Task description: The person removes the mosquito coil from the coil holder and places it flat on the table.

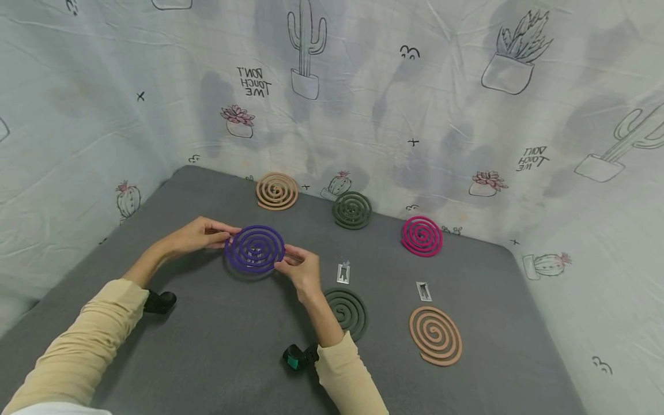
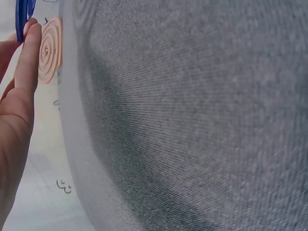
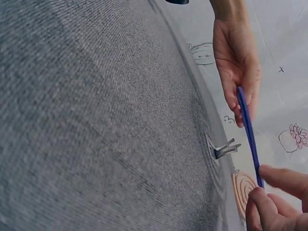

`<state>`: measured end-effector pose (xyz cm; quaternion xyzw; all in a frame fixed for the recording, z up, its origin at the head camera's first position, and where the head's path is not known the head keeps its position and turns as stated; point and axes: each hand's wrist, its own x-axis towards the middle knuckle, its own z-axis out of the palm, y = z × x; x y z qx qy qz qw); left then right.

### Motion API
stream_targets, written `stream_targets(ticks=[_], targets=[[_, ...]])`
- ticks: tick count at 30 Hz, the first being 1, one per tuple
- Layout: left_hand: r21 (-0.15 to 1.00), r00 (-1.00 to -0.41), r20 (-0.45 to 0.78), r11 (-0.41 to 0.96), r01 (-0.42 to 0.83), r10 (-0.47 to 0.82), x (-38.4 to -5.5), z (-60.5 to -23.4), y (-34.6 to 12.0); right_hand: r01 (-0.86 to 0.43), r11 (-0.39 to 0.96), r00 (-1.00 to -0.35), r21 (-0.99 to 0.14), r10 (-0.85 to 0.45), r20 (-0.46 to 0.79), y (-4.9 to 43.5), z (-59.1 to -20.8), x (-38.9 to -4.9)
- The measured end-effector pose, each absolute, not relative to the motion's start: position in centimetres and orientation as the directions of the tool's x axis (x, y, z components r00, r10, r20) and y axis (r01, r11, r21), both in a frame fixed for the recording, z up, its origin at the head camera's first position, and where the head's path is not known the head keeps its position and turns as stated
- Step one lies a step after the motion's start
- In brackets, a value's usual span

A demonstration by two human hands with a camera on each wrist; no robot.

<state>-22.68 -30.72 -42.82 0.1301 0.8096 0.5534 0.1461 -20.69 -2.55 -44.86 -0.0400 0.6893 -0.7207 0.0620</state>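
Observation:
A purple spiral mosquito coil [image 1: 257, 246] is held roughly level just above the grey table, apart from its surface. My left hand [image 1: 207, 234] pinches the coil's left edge, and my right hand [image 1: 303, 270] pinches the opposite edge. In the right wrist view the coil [image 3: 249, 130] appears edge-on between the two hands. Below it a small metal coil stand [image 3: 219, 150] with raised prongs sits on the table; from the head it shows partly through the spiral. The left wrist view catches only a bit of the coil [image 2: 20, 19] at the fingertips.
Tan [image 1: 277, 191], dark green [image 1: 352, 210] and magenta [image 1: 422, 236] coils lie along the table's back edge. Two more metal stands [image 1: 343, 273] [image 1: 423, 291] stand to the right. Nearer are another green coil [image 1: 358, 314], partly behind my right forearm, and another tan coil [image 1: 436, 336].

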Motion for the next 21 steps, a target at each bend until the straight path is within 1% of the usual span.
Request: stream_targets(ticks=[9, 11, 19, 21], targets=[[0.93, -0.937, -0.02, 0.351, 0.111, 0.348, -22.36, -42.96, -30.42, 0.05, -0.049, -0.987, -0.998, -0.157, -0.042, -2.32, -44.92, -20.68], [0.932, -0.939, -0.014, 0.344, 0.112, 0.343, -22.3, -43.0, -30.33, 0.043, -0.05, -0.986, -0.998, -0.162, -0.034, -2.22, -44.9, -20.65], [0.938, -0.947, -0.034, 0.338, 0.08, 0.319, -22.12, -43.15, -30.01, 0.016, 0.018, -0.979, -1.0, -0.201, -0.019, -1.74, -44.79, -20.62], [0.943, -0.949, -0.034, 0.324, 0.073, 0.312, -22.09, -43.17, -29.85, -0.009, 0.032, -0.98, -0.999, -0.198, 0.003, -1.64, -44.78, -20.61]])
